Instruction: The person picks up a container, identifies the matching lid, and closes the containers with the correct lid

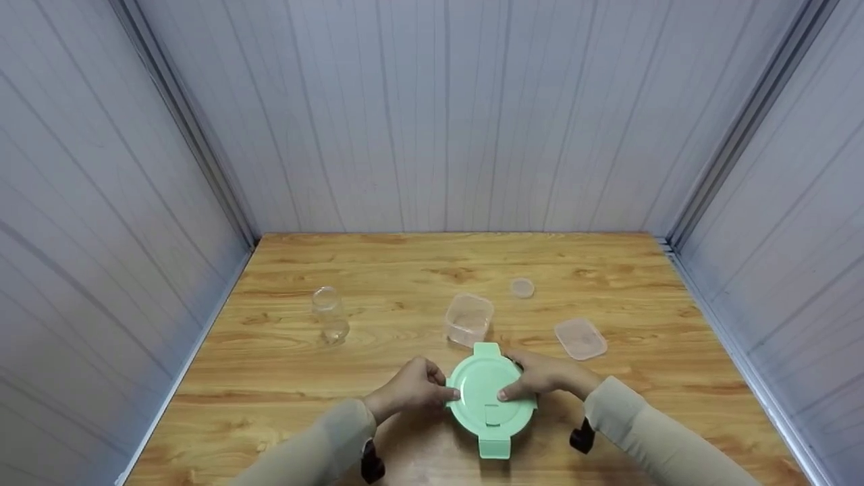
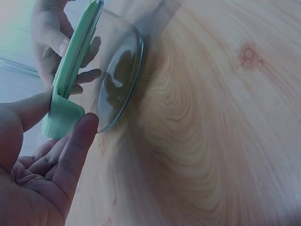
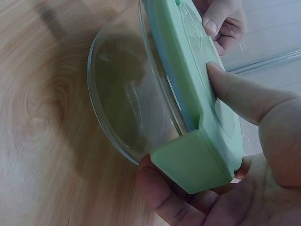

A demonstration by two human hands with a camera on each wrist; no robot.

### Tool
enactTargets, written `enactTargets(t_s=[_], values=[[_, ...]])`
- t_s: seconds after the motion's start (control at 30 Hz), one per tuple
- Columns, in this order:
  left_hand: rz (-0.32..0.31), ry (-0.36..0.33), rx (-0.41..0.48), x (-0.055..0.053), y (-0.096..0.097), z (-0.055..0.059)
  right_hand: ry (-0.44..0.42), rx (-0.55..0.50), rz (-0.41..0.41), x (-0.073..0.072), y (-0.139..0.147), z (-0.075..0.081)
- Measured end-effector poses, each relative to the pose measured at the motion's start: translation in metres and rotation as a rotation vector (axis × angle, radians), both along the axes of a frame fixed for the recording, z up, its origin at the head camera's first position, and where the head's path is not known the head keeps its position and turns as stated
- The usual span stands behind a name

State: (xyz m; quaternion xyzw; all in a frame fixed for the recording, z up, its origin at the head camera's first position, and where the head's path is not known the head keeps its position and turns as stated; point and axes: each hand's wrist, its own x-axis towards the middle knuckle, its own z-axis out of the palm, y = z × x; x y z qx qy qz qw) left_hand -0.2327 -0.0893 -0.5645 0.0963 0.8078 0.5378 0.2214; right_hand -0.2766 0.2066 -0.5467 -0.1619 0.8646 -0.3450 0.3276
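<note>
A round glass food container [image 3: 120,89] stands on the table, with a light green snap lid [image 1: 482,385] over its top. My left hand [image 1: 416,386] is at the lid's left side, thumb on the rim and index fingertip against a side latch [image 2: 63,117]. From the right, my right hand [image 1: 543,374] holds the lid, its thumb pressing the top and its fingers curled beneath another latch [image 3: 195,160]. In the head view, the far latch [image 1: 487,349] and near latch [image 1: 495,448] stick outward from the lid.
Just beyond the lid sits a clear square plastic box [image 1: 468,320]. A flat square lid [image 1: 581,339] and a small round lid [image 1: 522,288] lie to the right. On the left is a clear jar [image 1: 330,315]. Pale panel walls [image 1: 445,121] border the wooden table [image 1: 270,378].
</note>
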Motion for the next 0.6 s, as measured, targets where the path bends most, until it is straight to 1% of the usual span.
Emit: enactTargets(t_s=[0.13, 0.3, 0.5, 0.6], values=[[-0.007, -0.018, 0.024, 0.0003, -0.0008, -0.001, 0.001, -0.006, -0.007, 0.0006, -0.0003, -0.0003], [0.001, -0.049, 0.051, 0.0, -0.0017, -0.0034, -0.01, -0.03, -0.006, 0.002, -0.0011, 0.0], [-0.007, -0.054, 0.116, 0.001, -0.0026, -0.0069, -0.011, -0.049, -0.002, 0.0032, -0.0007, 0.0006], [0.002, -0.075, 0.135, 0.0016, -0.003, -0.0087, -0.007, -0.044, -0.002, 0.0035, -0.0001, 0.0008]])
